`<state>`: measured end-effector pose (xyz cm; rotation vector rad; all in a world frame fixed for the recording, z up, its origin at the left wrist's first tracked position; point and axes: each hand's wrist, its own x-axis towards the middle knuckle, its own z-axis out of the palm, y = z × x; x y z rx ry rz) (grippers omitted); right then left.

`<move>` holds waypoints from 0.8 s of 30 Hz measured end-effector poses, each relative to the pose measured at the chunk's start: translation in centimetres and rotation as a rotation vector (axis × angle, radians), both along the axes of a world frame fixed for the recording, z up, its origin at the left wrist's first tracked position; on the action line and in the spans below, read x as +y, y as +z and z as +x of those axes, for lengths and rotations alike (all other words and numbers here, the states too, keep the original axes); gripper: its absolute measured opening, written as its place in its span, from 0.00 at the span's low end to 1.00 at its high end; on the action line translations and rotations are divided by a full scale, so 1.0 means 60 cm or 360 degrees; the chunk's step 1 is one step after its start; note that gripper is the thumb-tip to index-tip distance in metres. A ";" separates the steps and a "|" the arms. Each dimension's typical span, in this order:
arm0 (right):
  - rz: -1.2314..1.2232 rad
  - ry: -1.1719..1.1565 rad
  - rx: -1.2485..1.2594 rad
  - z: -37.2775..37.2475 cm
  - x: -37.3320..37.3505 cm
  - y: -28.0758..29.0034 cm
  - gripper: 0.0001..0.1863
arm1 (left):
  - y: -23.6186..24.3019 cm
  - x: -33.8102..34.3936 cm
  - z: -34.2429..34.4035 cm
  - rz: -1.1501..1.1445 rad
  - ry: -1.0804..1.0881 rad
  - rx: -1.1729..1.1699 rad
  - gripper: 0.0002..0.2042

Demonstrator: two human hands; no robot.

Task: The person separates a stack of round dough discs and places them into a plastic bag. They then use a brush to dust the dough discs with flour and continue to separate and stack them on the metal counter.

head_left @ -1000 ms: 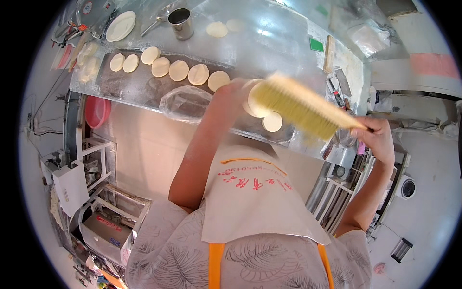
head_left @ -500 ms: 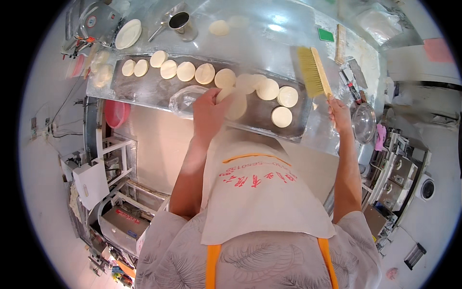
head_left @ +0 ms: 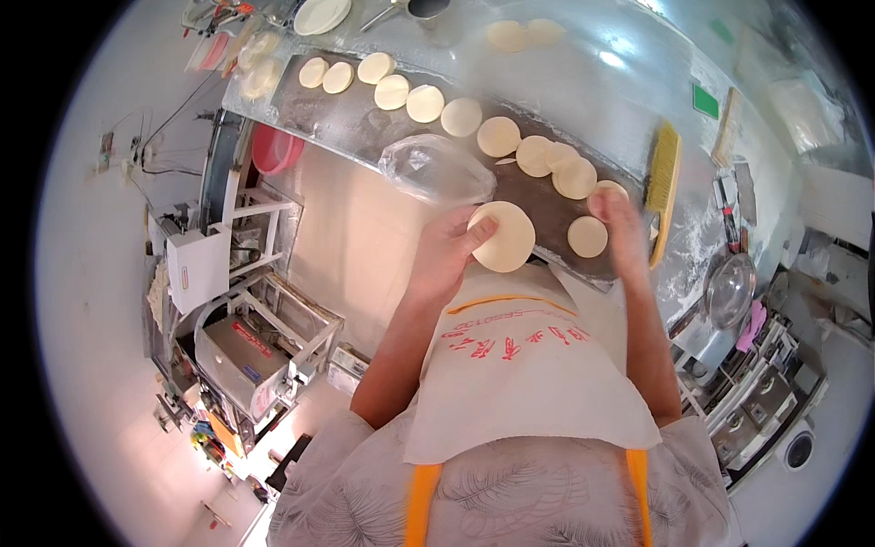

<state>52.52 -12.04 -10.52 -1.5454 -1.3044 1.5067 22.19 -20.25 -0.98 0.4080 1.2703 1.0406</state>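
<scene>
Left hand (head_left: 445,250) pinches a disc (head_left: 509,241) by its edge.
Probably light, soft, easily dented: hold the rim. Right hand (head_left: 623,230), at another disc (head_left: 612,188): grip too blurred to tell.

The desk (head_left: 565,82) has a smooth, shiny grey top, dusted with white powder (head_left: 691,228) on its right side. A long dark board (head_left: 529,202) lies along the near edge, carrying a slanting row of pale discs (head_left: 425,104), some overlapping toward the right; a single one sits nearer the front. A clear plastic bag (head_left: 436,169) rests over the board's front edge. Right of the board lie a brush (head_left: 663,169), a green rectangle (head_left: 705,100) and a wooden strip (head_left: 726,128); a white plate (head_left: 324,15) stands at the far left.
</scene>
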 end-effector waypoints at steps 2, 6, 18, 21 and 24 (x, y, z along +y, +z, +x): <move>-0.0805 0.0092 0.1453 -0.108 0.002 0.013 0.30 | -0.015 0.011 -0.010 0.0032 0.0184 -0.0171 0.20; -0.1159 0.0377 0.1408 -0.273 0.023 -0.006 0.28 | -0.097 0.007 -0.068 -0.0103 0.0573 0.0049 0.16; -0.0670 -0.0058 0.0747 -0.483 0.070 -0.151 0.27 | -0.334 0.096 -0.213 -0.0105 0.0573 0.0791 0.17; -0.0509 -0.0232 0.0676 -0.507 0.073 -0.183 0.23 | -0.328 0.124 -0.212 -0.0143 0.0483 0.0904 0.17; -0.0445 -0.0312 0.0425 -0.526 0.074 -0.207 0.19 | -0.360 0.131 -0.229 -0.0017 0.0347 0.1158 0.17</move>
